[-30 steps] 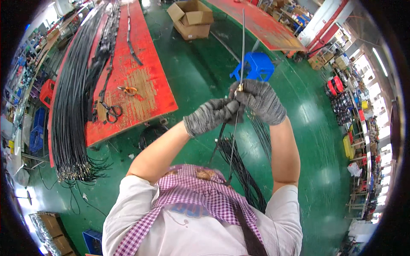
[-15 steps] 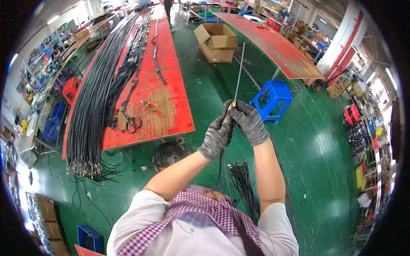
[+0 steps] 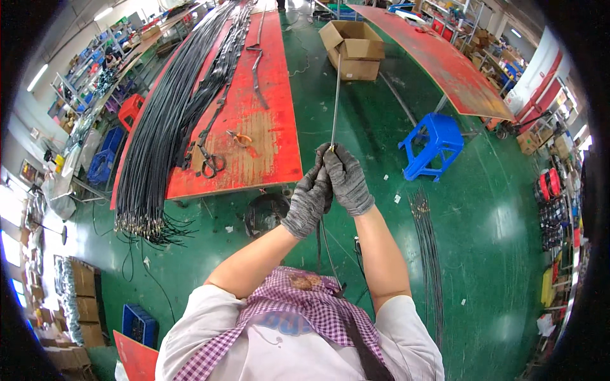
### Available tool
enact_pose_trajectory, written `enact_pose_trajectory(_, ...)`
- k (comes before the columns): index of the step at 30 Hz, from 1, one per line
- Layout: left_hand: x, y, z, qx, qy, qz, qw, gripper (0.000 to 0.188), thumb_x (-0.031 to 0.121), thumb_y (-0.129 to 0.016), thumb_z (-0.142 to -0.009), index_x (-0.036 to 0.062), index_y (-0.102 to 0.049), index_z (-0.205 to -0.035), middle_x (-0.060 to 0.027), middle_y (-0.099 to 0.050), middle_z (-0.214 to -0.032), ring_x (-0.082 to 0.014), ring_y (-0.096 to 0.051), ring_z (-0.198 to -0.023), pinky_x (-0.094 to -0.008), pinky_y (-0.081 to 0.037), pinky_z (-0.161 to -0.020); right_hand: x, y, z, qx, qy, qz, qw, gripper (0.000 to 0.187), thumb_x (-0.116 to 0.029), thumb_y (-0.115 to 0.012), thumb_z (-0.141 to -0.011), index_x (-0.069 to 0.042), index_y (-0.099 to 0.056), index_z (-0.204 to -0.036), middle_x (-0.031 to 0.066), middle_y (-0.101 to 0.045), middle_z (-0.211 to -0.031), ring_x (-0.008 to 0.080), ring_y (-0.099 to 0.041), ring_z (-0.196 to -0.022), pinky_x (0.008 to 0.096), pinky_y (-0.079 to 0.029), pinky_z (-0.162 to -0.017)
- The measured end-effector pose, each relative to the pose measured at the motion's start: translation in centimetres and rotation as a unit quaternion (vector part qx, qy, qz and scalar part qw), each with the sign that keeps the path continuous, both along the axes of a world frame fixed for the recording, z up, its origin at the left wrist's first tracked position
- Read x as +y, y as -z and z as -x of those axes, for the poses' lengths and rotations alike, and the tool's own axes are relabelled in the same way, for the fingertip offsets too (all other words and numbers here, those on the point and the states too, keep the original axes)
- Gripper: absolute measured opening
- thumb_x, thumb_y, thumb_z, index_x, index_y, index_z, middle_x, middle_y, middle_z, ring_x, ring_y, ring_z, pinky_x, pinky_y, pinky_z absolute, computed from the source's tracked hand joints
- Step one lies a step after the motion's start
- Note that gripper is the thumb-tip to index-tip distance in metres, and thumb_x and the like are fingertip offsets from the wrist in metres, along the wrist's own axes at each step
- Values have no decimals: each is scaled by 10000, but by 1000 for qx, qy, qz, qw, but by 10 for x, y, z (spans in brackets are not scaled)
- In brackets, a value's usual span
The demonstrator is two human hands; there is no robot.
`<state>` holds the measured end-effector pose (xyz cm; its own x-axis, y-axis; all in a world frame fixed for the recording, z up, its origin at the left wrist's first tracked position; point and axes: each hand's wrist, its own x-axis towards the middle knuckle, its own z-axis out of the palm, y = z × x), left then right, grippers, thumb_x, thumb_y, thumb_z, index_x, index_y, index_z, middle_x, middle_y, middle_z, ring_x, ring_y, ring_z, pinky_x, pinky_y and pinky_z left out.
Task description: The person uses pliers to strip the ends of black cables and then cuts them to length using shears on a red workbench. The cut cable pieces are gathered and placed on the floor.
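Observation:
In grey knit gloves, both my hands are raised and pressed together in front of me. A long thin metal rod (image 3: 336,101) points up and away from my fingertips. At its lower end a small brass-coloured fitting (image 3: 331,149) shows between the gloves. My right hand (image 3: 348,181) pinches around the base of the rod. Closed beside it, my left hand (image 3: 309,202) grips a thin black cable (image 3: 319,244) that hangs down below the gloves. The fingers hide how rod and cable meet.
A red worn table (image 3: 274,149) at left bears a long bundle of black cables (image 3: 141,184), scissors (image 3: 213,166) and orange-handled pliers (image 3: 240,138). A blue stool (image 3: 435,143), an open carton (image 3: 359,66), a black tub (image 3: 267,213) and a cable bundle (image 3: 427,247) stand or lie on the green floor.
My hands have moved slightly left in the view, and the rod now leans nearer to upright. The surroundings have shifted right as the view turned. My grip stays closed.

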<state>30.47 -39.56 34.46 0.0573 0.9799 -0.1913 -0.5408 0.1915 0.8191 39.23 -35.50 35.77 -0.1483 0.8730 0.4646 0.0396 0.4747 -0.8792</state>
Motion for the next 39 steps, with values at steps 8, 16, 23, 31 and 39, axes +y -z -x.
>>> enact_pose_trajectory(8,9,4,10,88,-37,-42,995,195,223,-423,-846,71,-510,-932,50,-481,-644,-23,-409,-507,-156,-328,-427,13,6,-7,259,-275,227,898,275,-190,-469,-806,-26,-504,-1025,81,-562,-851,145,-513,-815,255,-396,-753)
enact_pose_trajectory(16,29,20,35,143,-64,-60,986,221,178,-415,-846,69,-478,-1028,65,-441,-641,-13,-357,-504,-156,-304,-435,31,13,16,140,-220,204,944,262,-168,-501,-787,-36,-533,-1011,54,-564,-911,106,-501,-848,232,-385,-778)
enact_pose_trajectory(23,56,27,92,118,-65,-88,987,210,234,-418,-846,86,-500,-969,67,-428,-593,-15,-358,-473,-160,-290,-406,54,6,83,16,-116,195,974,257,-224,-523,-778,-33,-568,-944,27,-572,-813,87,-498,-754,233,-403,-694)
enact_pose_trajectory(31,88,25,213,-155,27,14,988,199,275,-414,-844,90,-483,-813,26,-392,-547,-76,-357,-440,-204,-292,-404,104,9,201,-67,-105,192,973,242,-242,-550,-764,-31,-595,-872,20,-584,-742,77,-506,-679,221,-417,-620)
enact_pose_trajectory(39,169,-8,307,-134,16,-64,989,222,279,-403,-847,92,-446,-736,18,-369,-542,-80,-357,-465,-208,-323,-433,173,-56,305,-148,-61,126,979,237,-241,-564,-754,-50,-591,-891,40,-601,-776,84,-535,-695,225,-435,-626)
